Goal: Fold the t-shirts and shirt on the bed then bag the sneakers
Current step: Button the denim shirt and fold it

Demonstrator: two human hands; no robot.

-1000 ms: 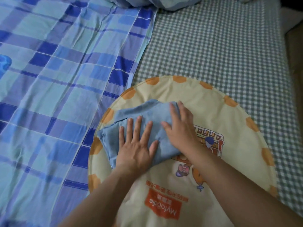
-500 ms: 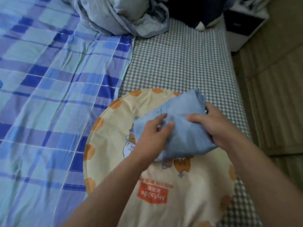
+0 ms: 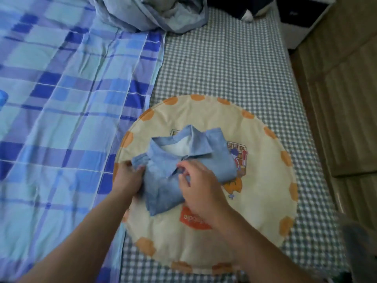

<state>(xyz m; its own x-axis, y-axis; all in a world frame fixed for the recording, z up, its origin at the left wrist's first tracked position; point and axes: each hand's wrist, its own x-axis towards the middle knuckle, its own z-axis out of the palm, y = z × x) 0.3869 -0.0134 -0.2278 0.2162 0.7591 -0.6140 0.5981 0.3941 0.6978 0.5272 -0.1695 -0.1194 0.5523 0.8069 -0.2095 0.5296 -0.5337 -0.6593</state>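
The folded blue shirt (image 3: 189, 168) is lying collar-up on the round cream cushion (image 3: 263, 193), a little toward the cushion's left half, with its collar pointing away from the person. The left hand (image 3: 127, 178) is gripping the shirt's left edge, where a folded sleeve is bunching, right over the cushion's left rim. The right hand (image 3: 201, 189) is resting on the shirt's front, its thumb and fingertips pinching the fabric at the placket just below the collar.

The cushion is lying on the grey-checked sheet (image 3: 230, 74), its left rim touching the edge of the blue plaid blanket (image 3: 61, 99). Beyond the cushion, checked sheet is lying bare up to the crumpled grey-blue bedding (image 3: 155, 15) at the far end. Right of the cushion only a narrow strip of sheet is showing before the bed's edge, where a brown wooden surface (image 3: 338, 99) is running alongside. A dark cabinet with white trim (image 3: 299, 19) is standing at the far right corner.

An orange label (image 3: 190, 218) on the cushion, just below the shirt, is showing white lettering, upside down and half hidden by the right wrist; it cannot be read in full.
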